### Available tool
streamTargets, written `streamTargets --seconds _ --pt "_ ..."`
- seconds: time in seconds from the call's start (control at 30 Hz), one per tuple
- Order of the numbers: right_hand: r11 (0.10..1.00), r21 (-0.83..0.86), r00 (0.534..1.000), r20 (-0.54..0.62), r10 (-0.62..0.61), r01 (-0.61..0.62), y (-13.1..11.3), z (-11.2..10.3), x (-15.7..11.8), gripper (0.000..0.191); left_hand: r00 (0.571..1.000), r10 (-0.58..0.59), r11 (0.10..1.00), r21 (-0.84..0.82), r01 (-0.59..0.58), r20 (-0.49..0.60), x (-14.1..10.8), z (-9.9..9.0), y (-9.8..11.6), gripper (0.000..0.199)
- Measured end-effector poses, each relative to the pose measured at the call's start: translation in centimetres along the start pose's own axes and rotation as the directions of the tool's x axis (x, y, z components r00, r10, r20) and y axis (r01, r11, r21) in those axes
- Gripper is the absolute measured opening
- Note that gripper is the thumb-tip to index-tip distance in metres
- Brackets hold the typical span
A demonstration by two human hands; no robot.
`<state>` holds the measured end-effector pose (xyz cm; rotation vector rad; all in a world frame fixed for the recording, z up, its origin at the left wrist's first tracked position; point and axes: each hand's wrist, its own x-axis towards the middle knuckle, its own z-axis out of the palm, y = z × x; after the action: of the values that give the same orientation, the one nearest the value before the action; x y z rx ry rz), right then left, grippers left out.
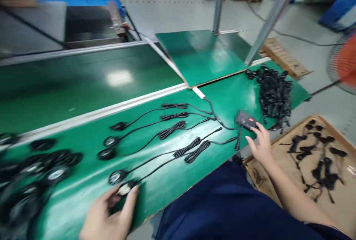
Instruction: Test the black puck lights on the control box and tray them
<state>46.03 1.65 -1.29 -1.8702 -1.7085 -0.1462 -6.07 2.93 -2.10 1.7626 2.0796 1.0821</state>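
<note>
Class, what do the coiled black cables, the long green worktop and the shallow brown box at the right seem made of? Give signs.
Coiled black cables: seemingly plastic or rubber outside, satin, from their smooth, supple bends.
Long green worktop: perhaps laminate or a rubbery sheet, glossy, as it shows bright reflections.
Shallow brown box: probably cardboard, matte, judging by its plain tan colour and thin walls.

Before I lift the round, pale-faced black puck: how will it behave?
The round, pale-faced black puck shows no bend in the left hand, so it's probably stiff. Its thin black bundled cable likely flops, judging by the loops. The round outline means the puck could roll on edge.
</note>
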Motion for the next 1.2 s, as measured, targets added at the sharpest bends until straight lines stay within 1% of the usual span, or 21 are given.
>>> streamTargets --seconds 0.07,0.1,0.17,0.33,0.57,0.87,1.0,1.2 --pt "1.000 -0.011 1.000 -0.022 -0.018 0.018 0.5 0.2 -0.1 0.044 0.997 0.079 0.995 0.069 -0.077 -0.020 -0.1 -0.3 1.5 0.041" --pt "1.000 -0.018 0.999 -0.029 -0.025 0.025 0.9 0.4 -0.1 0.046 0.994 0.104 0.992 0.080 -0.103 -0.019 -0.1 -0.3 1.9 0.039" --pt "0.999 -0.027 0.998 -0.046 -0.048 0.046 1.6 1.0 0.1 0.048 0.993 0.118 0.990 0.077 -0.117 -0.005 0.0 -0.3 1.9 0.036" --pt "0.993 -0.079 0.994 -0.067 -0.090 0.085 2.9 1.9 0.3 0.053 0.994 0.108 0.992 0.061 -0.107 -0.005 -0.3 -0.2 1.1 0.032" --pt "0.992 -0.109 0.993 -0.088 -0.077 0.068 3.0 2.4 0.0 0.058 0.996 0.089 0.996 0.027 -0.089 -0.001 -0.4 -0.1 1.0 0.033" --pt "0.994 -0.108 0.998 -0.057 -0.037 0.031 3.0 2.2 0.2 0.058 0.999 0.031 1.000 0.004 -0.031 0.007 -0.5 0.0 0.8 0.033" --pt "0.992 -0.123 0.998 -0.047 -0.031 0.025 2.7 2.0 0.3 0.057 1.000 0.030 1.000 -0.002 -0.030 0.007 -0.5 0.0 0.8 0.034" --pt "0.992 -0.128 0.999 -0.042 -0.028 0.022 2.8 2.1 0.3 0.058 0.998 0.062 0.998 0.002 -0.062 0.002 -0.3 -0.1 1.0 0.031"
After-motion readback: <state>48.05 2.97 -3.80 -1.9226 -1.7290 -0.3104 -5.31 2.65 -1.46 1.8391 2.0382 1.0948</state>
